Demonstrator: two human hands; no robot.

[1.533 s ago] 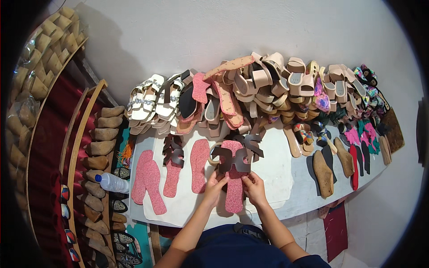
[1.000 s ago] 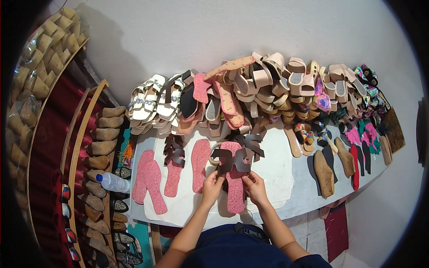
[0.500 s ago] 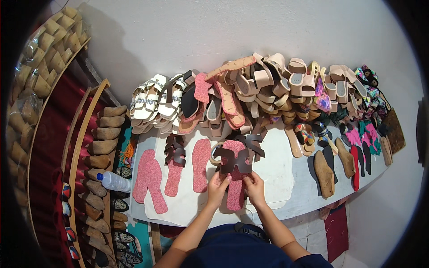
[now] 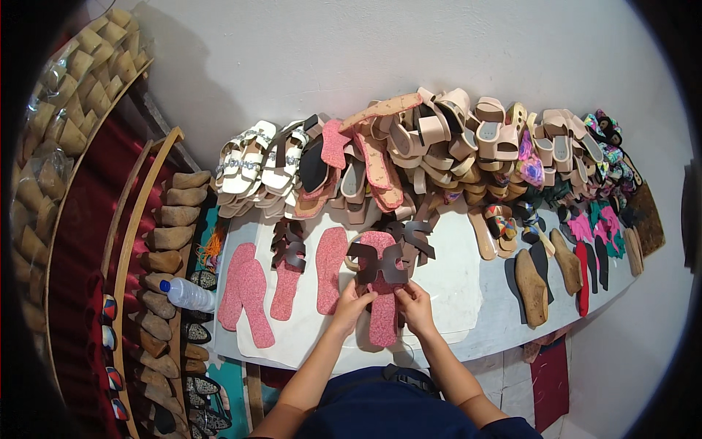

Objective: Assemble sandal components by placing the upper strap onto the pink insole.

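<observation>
two hands (image 4: pixel 351 306) (image 4: pixel 415 304) hold one dark strap piece (image 4: pixel 376 264).

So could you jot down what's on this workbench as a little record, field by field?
Left hand: left hand grips the lower edge of the dark brown cut-out sandal strap
Right hand: right hand pinches the same strap from the other side
Under the strap: pink speckled flat insole lying lengthwise on the white worktable
To the left: more pink insoles, another dark strap piece
Back edge: heap of beige and white finished sandals
Far left: clear plastic bottle with blue cap
</observation>
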